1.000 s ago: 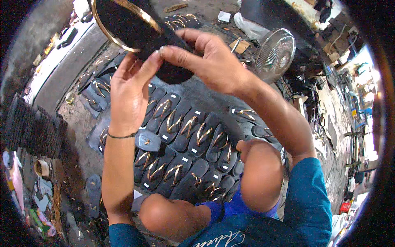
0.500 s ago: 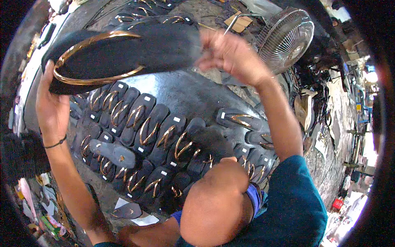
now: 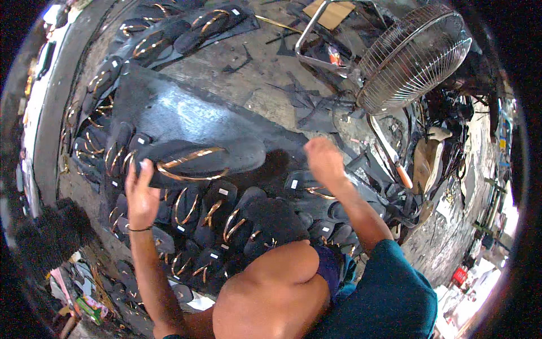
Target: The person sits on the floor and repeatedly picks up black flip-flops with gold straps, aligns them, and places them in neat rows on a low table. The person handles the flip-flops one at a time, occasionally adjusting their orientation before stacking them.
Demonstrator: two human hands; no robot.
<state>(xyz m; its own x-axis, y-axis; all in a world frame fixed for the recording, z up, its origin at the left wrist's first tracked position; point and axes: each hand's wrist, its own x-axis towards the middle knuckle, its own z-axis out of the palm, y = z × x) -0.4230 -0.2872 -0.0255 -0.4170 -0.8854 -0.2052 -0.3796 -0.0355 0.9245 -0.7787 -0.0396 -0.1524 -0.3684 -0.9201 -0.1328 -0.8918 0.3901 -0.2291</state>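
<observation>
A black thong sandal [image 3: 243, 155] with shiny gold straps lies sideways in front of me, above rows of similar sandals. My left hand [image 3: 141, 195] grips its left end, with the thumb and fingers at the edge. To the right of the sandal's other end, and apart from it, is my right hand [image 3: 326, 161]. Its fingers are curled in; whether anything small is between them is hidden. Beneath both hands is a dark sheet-like work surface [image 3: 186, 107] with a bright sheen. Several gold-strapped sandals [image 3: 213, 209] with small white labels stand close together on it.
A metal-caged fan [image 3: 415, 62] stands at the upper right, its bent tube frame [image 3: 307, 42] beside it. Black scraps [image 3: 305, 96] litter the floor. More sandals [image 3: 209, 25] lie at the far left. An orange-handled tool [image 3: 403, 176] is near the right-hand scraps.
The sandal has come down and away from my view, towards the rows. My right hand has moved off its right end and lower, its fingers now curled. My left hand still holds the sandal.
</observation>
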